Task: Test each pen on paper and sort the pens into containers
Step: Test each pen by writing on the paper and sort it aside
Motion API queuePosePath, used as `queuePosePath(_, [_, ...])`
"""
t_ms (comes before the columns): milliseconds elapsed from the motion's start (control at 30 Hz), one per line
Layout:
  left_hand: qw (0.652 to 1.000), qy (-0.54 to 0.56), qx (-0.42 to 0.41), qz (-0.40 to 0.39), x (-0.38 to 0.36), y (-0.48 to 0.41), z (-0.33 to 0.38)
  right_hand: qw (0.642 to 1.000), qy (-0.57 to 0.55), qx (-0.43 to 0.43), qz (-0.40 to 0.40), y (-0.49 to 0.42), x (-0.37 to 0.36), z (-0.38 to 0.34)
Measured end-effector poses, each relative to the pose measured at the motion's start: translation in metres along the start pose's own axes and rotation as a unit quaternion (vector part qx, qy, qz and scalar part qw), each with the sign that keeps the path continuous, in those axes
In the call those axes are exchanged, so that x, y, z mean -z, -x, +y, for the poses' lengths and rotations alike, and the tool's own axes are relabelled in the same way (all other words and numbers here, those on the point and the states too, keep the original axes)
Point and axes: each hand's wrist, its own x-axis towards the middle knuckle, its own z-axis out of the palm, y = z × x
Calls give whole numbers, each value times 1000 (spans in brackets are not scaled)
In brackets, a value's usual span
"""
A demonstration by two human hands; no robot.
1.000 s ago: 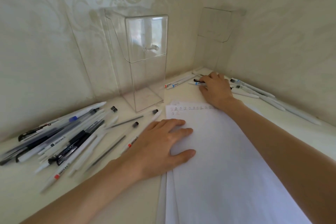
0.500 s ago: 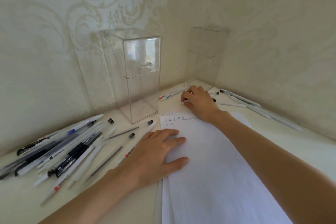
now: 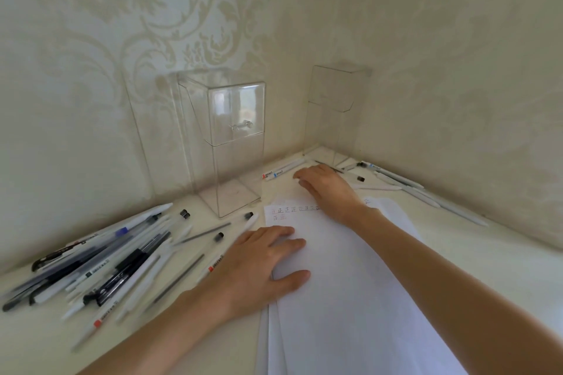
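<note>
Fingers (image 3: 304,183) of the right hand (image 3: 330,190) curled onto the cream bench (image 3: 502,268) beside loose pens (image 3: 285,168); whether they held one, I couldn't tell. The left hand (image 3: 262,262) lay flat on the paper (image 3: 350,298). Clear containers (image 3: 233,146) stood against patterned wallpaper (image 3: 457,70). The right hand had slid left from the corner pens.

We see soft, even daylight, bright but not harsh, with a slight greenish-cream tint. The tall clear acrylic box with a small knob (image 3: 234,143) at 11 o'clock carries pale, window-like reflections on its upper front panel. The second clear acrylic box (image 3: 335,100) in the corner at 12 o'clock nearly melts into the cream damask wallpaper (image 3: 122,39). Shadows are faint: a soft one lies under the left hand (image 3: 259,265) on the white paper sheets (image 3: 350,298). The heap of black and white pens (image 3: 100,268) at 9 o'clock is smeared by blur. Wide-angle distortion curves the wall lines toward the edges, where detail softens
</note>
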Motion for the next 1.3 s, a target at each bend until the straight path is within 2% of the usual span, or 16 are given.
queuePosePath(67, [1000, 2, 0, 0, -1, 0, -1, 994, -88, 3, 65, 2, 14, -16])
queuePosePath(133, [1000, 3, 1, -2, -2, 0, -2, 985, -151, -12, 86, 6, 33, -29])
queuePosePath(233, [1000, 0, 4, -5, -2, 0, 0, 992, -98, -21, 79, 15, 50, -37])
queuePosePath(333, [1000, 1, 4, -1, -1, -1, 1, 993, -50, -23, 107, 33, 38, -39])
queuePosePath(433, [1000, -8, -5, 4, -3, -1, 0, 989, -8, 1, 151, 48, 18, -37])
queuePosePath(533, [1000, -11, -8, 9, -4, -1, -2, 986, 7, 39, 159, 51, 16, -31])
queuePosePath(633, [1000, -16, -6, 15, -4, -2, -3, 984, -31, 55, 164, 50, 19, -33])
queuePosePath(767, [1000, -7, 2, 11, -4, -1, -3, 958, -135, 31, 251, 53, 27, -48])
queuePosePath(867, [1000, -11, 7, 6, -3, 0, -1, 949, -137, -2, 286, 53, 37, -56])
queuePosePath(933, [1000, -11, 14, 5, -2, 1, 1, 951, -176, -117, 225, 56, 42, -63])
queuePosePath(1000, [1000, -13, 15, 6, -1, 1, 2, 918, -297, -219, 148, 58, 43, -70])
queuePosePath(1167, [1000, -6, 10, 1, -1, 1, 1, 892, -385, -223, 72, 45, 32, -71])
queuePosePath(1300, [1000, 11, 5, 5, -1, 1, 1, 884, -378, -272, 40, 25, 14, -73])
